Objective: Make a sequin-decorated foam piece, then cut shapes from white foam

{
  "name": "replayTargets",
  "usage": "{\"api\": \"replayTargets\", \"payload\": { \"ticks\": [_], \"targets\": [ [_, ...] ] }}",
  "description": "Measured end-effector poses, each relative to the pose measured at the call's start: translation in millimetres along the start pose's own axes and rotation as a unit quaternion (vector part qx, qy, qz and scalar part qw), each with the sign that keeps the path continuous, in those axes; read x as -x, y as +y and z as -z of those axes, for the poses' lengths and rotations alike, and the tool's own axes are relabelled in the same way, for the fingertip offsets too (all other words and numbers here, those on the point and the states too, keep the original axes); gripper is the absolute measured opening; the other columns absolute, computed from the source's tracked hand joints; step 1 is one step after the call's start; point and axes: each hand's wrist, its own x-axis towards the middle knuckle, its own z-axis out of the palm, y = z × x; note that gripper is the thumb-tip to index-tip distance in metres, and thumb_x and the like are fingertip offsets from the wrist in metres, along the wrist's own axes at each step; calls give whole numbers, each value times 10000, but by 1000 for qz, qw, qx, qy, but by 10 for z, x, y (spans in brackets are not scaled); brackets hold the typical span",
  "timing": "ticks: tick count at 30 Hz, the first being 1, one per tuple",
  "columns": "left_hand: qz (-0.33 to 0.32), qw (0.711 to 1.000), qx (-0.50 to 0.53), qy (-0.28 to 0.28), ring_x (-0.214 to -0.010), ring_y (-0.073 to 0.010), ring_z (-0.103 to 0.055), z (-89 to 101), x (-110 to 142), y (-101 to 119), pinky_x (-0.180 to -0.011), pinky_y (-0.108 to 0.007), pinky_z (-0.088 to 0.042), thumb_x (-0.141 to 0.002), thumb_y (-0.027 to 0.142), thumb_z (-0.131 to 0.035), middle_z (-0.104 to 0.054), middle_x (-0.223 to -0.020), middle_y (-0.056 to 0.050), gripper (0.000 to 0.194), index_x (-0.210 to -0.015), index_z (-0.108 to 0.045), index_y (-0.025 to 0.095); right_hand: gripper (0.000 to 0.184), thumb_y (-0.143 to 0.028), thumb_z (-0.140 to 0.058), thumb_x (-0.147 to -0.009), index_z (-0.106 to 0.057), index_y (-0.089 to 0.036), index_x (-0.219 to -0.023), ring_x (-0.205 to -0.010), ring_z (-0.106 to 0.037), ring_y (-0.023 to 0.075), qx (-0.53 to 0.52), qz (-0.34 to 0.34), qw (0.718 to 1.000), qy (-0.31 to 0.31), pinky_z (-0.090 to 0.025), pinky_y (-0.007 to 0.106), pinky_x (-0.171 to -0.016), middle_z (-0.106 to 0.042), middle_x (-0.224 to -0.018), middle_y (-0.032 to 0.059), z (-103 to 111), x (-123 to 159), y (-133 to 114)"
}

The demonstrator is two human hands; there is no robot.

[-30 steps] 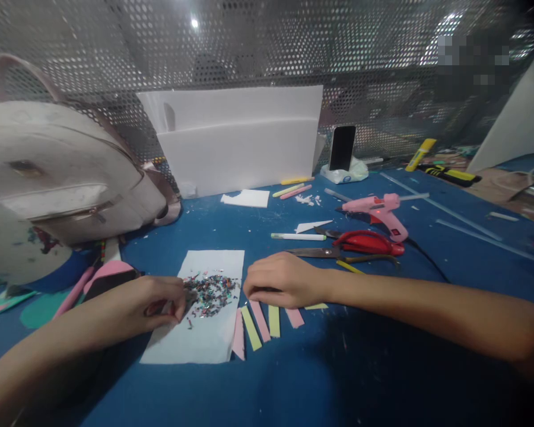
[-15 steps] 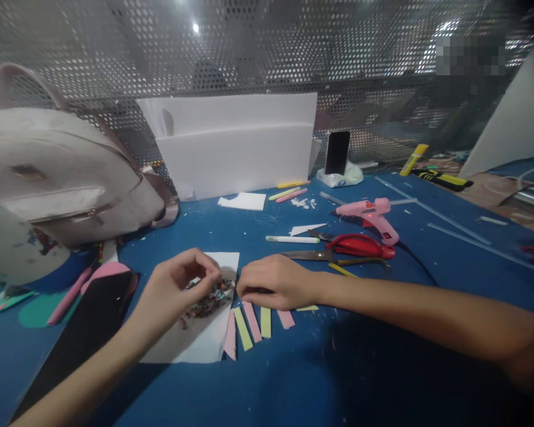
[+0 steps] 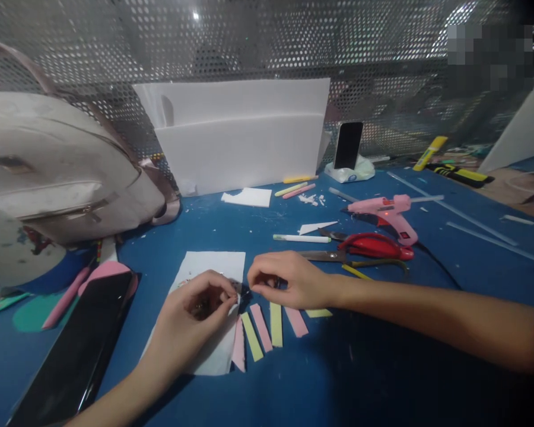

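Note:
My left hand (image 3: pixel 200 314) hovers over a white sheet of paper (image 3: pixel 218 356), thumb and forefinger pinched near its right edge. Whatever lies in that pinch is too small to make out. Beneath this hand, the pile of small dark bits on the sheet is mostly hidden. Just right of the sheet, my right hand (image 3: pixel 293 279) is curled with thumb and fingertips together, and anything between them is hidden. Below it fan out several short strips, among them a yellow strip (image 3: pixel 252 337) and a pink strip (image 3: pixel 261 328), lying on the blue table (image 3: pixel 293 391).
Scissors (image 3: pixel 324 256) with red-handled pliers (image 3: pixel 374 245), a white marker (image 3: pixel 301 238) and a pink glue gun (image 3: pixel 382 210) lie beyond my right hand. A black phone (image 3: pixel 71 350) is at left, a backpack (image 3: pixel 62 160) behind it. White boards (image 3: pixel 244 148) stand at the back.
My left hand has moved right and slightly down, from over the dark bits to the sheet's right edge. My right hand has shifted a little right. The view has also shifted slightly.

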Motion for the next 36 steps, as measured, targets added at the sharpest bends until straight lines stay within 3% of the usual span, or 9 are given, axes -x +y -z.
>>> {"api": "replayTargets", "payload": {
  "ticks": [11, 36],
  "targets": [
    [8, 1000, -1, 18, -669, -134, -595, -3, -1, 18, -574, -225, -457, -779, 146, -627, -639, -716, 8, 66, -753, -621, 206, 96, -73, -518, -825, -530, -164, -856, -663, -439, 74, -54, 1, 998, 10, -353, 201, -602, -533, -776, -17, 10, -3, -4],
    [9, 1000, -22, 16, -672, -140, -581, -3, -16, 26, -591, -244, -449, -772, 157, -635, -637, -705, 13, 77, -719, -617, 209, 72, -113, -510, -850, -534, -175, -877, -662, -447, 87, -17, -6, 1000, 5, -343, 219, -607, -550, -783, -12, -10, -9, 22]
  ]
}}
